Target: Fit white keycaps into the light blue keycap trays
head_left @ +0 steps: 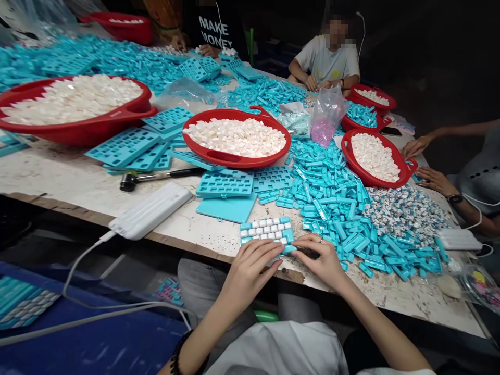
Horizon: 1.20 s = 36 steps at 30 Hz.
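A small turquoise grid tray [266,229], filled with rows of white caps, lies at the near edge of the table [78,179]. My left hand [250,268] rests on its near left side, fingers curled with the tips pressing on the caps. My right hand [321,258], a ring on one finger, lies over its near right corner with fingers bent down onto it. Right of my hands spreads a heap of loose turquoise pieces [339,208]. Whether either hand pinches a cap is hidden.
Red basins of white caps [236,136] [72,99] [373,156] stand on the table among stacked empty turquoise trays [225,185]. A small hammer [156,176], a white power bank [150,210] with cable, plastic bags [326,114], and other people's hands at right [433,179] and far side.
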### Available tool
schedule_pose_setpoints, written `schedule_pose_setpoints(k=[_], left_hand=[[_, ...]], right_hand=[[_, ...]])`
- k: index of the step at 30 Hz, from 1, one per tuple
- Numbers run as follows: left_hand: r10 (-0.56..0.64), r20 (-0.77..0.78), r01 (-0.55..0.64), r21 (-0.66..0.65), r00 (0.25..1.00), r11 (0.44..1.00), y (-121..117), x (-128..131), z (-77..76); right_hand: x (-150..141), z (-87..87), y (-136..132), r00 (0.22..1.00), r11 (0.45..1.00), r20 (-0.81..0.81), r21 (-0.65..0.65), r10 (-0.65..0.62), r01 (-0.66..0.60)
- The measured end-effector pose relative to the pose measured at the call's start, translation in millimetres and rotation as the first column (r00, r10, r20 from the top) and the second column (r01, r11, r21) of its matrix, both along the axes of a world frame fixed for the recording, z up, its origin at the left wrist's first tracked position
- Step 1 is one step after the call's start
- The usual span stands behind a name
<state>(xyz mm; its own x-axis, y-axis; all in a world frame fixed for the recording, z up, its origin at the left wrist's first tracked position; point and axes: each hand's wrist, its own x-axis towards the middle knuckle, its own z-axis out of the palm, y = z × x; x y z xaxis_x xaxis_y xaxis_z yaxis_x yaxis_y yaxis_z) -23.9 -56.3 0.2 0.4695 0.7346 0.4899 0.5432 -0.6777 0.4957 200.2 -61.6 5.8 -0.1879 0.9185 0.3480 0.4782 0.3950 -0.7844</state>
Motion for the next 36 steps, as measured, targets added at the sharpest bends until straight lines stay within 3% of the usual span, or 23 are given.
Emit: schedule_pose_setpoints(k=[11, 17, 22, 26, 36], left_hand=[[-0.011, -0.100, 0.021, 0.102, 0.995, 0.995, -0.2, 2.3, -5.4], [-0.001, -0.114, 0.017, 0.139, 0.993, 0.990, -0.9, 2.9, -5.2], [0.012, -0.117, 0.007, 0.162, 0.993, 0.987, 0.2, 4.1, -5.0], [0.028, -0.114, -0.002, 0.222, 0.993, 0.975, 1.5, 5.7, -7.3], [-0.051, -0.145, 0.081, 0.207, 0.988, 0.975, 18.6, -0.5, -9.1]], right_hand=[[-0.4, -6.2, -0.5, 0.997, 0.999, 0.077, 0.051, -0.005, 0.001], [-0.4, -7.4, -5.2, 0.950, 0.970, 0.311, 0.241, -0.038, -0.040], [0.0, -13.7, -12.0, 0.883, 0.948, 0.464, 0.307, -0.075, -0.081], [0.0, -18.9, -13.8, 0.862, 0.922, 0.499, 0.368, -0.087, -0.120], [2.1, -17.7, -5.1, 0.838, 0.875, 0.539, 0.442, -0.083, -0.197]])
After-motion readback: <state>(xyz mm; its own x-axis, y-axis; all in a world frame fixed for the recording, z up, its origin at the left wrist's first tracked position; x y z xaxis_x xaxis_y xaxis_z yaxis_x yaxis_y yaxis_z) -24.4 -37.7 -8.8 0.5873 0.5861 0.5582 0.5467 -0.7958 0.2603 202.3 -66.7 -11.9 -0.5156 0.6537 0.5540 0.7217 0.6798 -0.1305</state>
